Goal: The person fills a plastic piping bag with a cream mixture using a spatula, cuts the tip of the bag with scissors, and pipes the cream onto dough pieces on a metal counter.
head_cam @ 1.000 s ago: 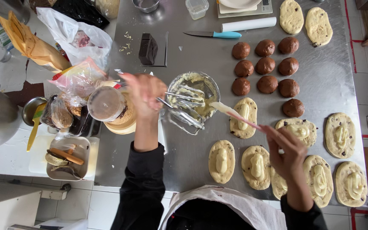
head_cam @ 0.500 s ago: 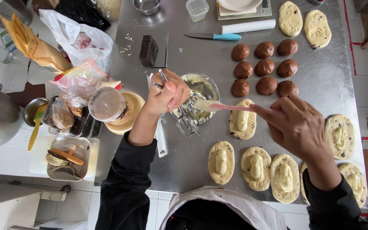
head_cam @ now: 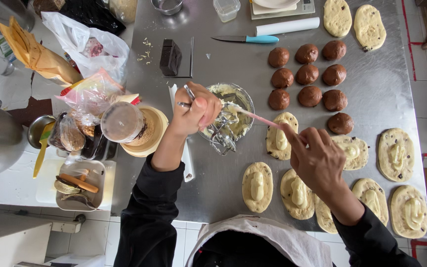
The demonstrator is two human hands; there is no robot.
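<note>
Near the middle of the frame our left hand [head_cam: 196, 111] is closed around the metal handles of a whisk attachment [head_cam: 222, 132] held over the glass bowl [head_cam: 245, 101] of pale cream, while our right hand [head_cam: 317, 160] pinches the handle of a pink spatula [head_cam: 255, 116]. The spatula's long axis runs from the right fingers up-left to the bowl, its blade meeting the whisk just beside the left fingers. The blade tip is hard to make out against the cream, and the left hand covers part of the bowl's rim.
</note>
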